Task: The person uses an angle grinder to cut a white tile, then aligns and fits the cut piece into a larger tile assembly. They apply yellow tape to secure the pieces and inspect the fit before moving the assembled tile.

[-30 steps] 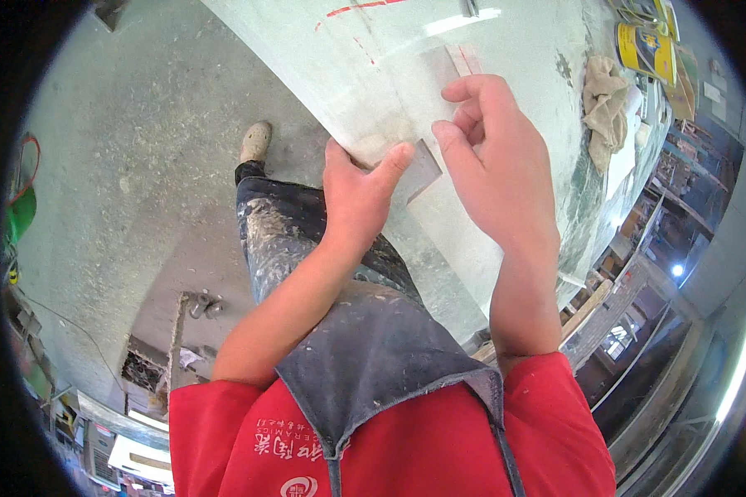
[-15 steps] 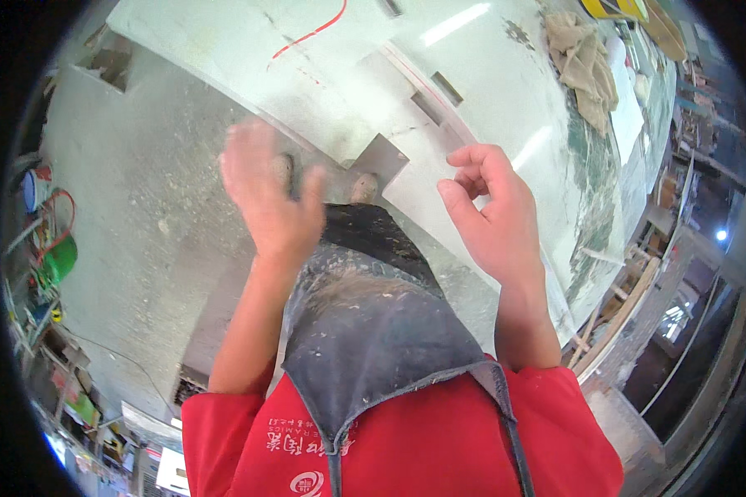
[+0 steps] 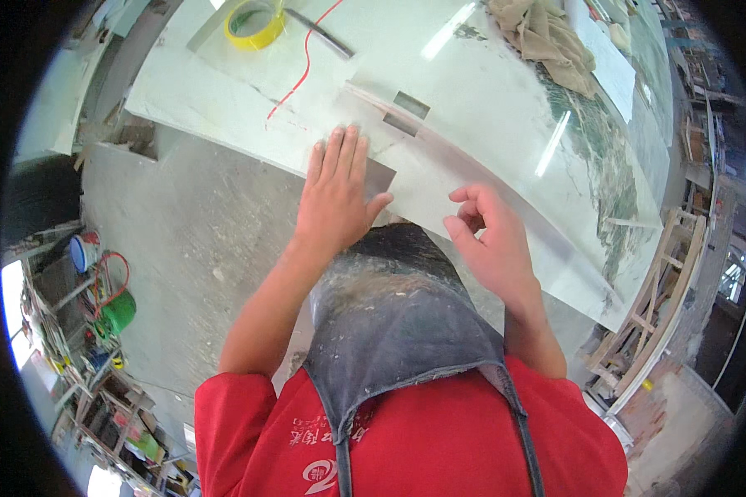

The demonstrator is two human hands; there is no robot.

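A pale, glossy stone-like slab (image 3: 249, 108) with a red line drawn on it spreads out ahead of me. My left hand (image 3: 333, 195) lies palm down with fingers extended, the fingertips reaching over the slab's near edge, beside a dark rectangular notch (image 3: 380, 177). Farther in, two small rectangular cutouts (image 3: 411, 104) sit side by side. My right hand (image 3: 491, 240) is over the slab's near edge to the right. Its forefinger is bent and apart from the thumb, the other fingers curl inward, and I see nothing held in it.
A yellow tape roll (image 3: 255, 25) and a dark pen-like bar (image 3: 319, 33) lie on the slab's far side. At the far right are a crumpled brown cloth (image 3: 539, 41) and a white sheet (image 3: 605, 62). Buckets (image 3: 87, 251) and clutter stand on the left, wooden framing (image 3: 651, 302) on the right.
My left hand has moved right and come down at the slab's edge. My right hand keeps its curled pose. The view has shifted, bringing the yellow tape roll in.
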